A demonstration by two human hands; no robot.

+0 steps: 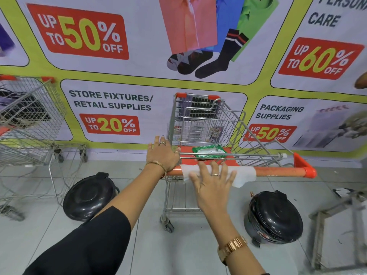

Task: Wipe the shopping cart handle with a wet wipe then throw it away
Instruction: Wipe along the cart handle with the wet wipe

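A metal shopping cart stands before me with an orange handle [278,171] running left to right. A white wet wipe [245,174] is draped over the middle of the handle. My right hand [210,179] lies flat on the wipe with fingers spread. My left hand [161,153] rests palm down on the handle's left end, fingers spread toward the basket. A green pack of wipes [208,150] lies on the cart's orange child seat flap.
Two black lidded bins sit on the tiled floor, one at the left [88,197] and one at the right [276,217] of the cart. Another cart [29,116] stands at far left. A sale banner wall [139,76] is right behind. A metal frame [337,215] lies at right.
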